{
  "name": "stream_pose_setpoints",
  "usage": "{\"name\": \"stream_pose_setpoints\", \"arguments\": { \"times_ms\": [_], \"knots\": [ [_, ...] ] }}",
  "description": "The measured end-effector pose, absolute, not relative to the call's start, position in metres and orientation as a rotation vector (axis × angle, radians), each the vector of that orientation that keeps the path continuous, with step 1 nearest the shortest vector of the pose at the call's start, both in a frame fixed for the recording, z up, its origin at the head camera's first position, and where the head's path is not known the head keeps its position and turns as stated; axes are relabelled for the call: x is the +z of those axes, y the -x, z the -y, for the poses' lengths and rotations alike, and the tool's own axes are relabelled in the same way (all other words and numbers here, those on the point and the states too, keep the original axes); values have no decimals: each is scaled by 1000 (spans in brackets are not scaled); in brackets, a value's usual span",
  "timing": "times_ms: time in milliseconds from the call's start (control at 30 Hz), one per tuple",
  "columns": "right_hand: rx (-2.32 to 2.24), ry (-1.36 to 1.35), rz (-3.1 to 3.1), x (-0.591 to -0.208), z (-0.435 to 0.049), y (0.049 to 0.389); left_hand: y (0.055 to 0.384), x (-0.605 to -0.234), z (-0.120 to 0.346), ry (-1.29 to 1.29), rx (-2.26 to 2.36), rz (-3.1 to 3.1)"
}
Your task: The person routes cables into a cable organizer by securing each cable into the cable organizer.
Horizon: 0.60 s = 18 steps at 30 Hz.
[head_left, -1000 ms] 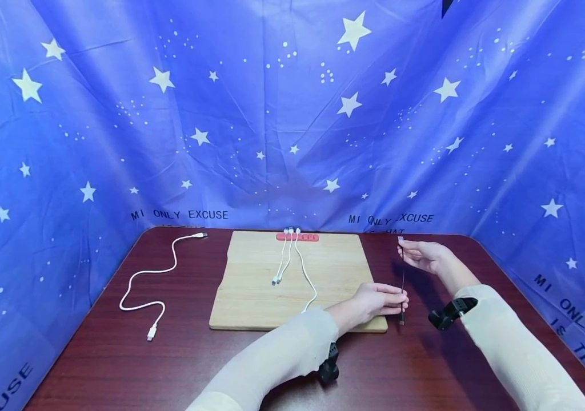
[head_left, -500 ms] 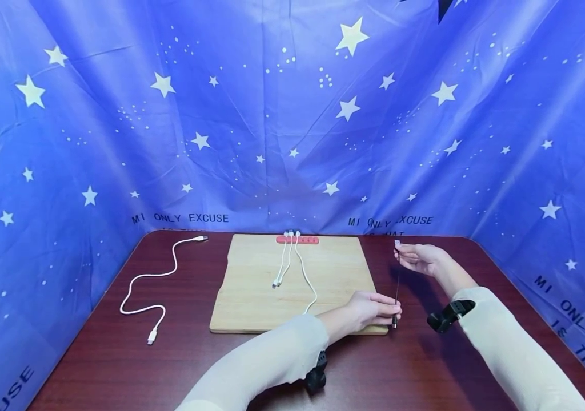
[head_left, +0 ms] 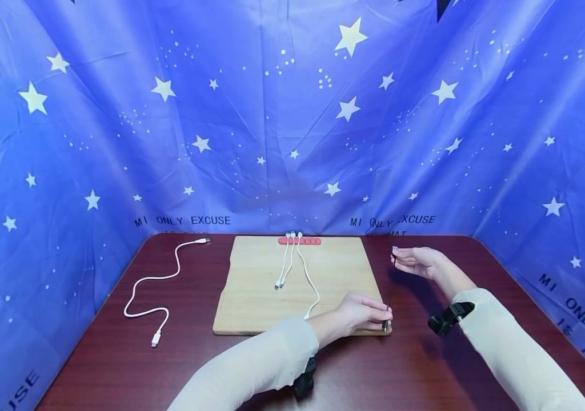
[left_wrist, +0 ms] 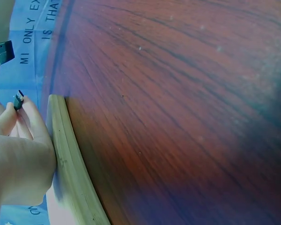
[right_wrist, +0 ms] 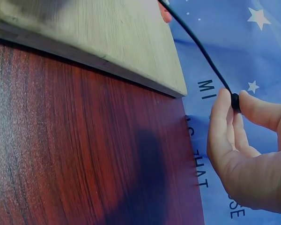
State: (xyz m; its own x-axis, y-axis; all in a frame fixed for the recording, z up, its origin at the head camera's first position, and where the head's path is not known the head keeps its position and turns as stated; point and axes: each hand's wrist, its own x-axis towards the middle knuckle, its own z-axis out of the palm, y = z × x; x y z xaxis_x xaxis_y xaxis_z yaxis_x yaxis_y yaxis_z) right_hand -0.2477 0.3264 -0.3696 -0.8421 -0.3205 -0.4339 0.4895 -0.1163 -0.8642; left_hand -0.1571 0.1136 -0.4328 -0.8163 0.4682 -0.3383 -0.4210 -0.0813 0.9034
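Observation:
A short black USB cable (head_left: 389, 291) stretches between my two hands at the right side of the wooden board (head_left: 256, 308). My left hand (head_left: 361, 313), over the board's near right corner, pinches one end; its small black plug (left_wrist: 18, 100) sticks out past the fingertips in the left wrist view. Farther back, to the right of the board, my right hand (head_left: 421, 262) pinches the other end by its black plug housing (right_wrist: 235, 102), the metal tip showing above the fingers. Along the board's far edge, a red cable holder (head_left: 313, 241) carries several white cables (head_left: 309, 274).
Left of the board, another white USB cable (head_left: 140, 279) lies in a loose curve on the dark red wooden table (head_left: 189, 365). A blue star-patterned cloth (head_left: 292, 114) hangs behind and at both sides.
Both hands have moved left with the black cable. My left hand has gone from beside the board's right edge to over its near right corner, and slightly nearer.

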Motion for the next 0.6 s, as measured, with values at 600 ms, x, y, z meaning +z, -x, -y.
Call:
{"name": "stream_pose_setpoints", "arguments": {
  "times_ms": [600],
  "knots": [
    [-1986, -152, -1661, -376, -311, 254, 156, -432, -102, -26, 1953, -1626]
  ]
}}
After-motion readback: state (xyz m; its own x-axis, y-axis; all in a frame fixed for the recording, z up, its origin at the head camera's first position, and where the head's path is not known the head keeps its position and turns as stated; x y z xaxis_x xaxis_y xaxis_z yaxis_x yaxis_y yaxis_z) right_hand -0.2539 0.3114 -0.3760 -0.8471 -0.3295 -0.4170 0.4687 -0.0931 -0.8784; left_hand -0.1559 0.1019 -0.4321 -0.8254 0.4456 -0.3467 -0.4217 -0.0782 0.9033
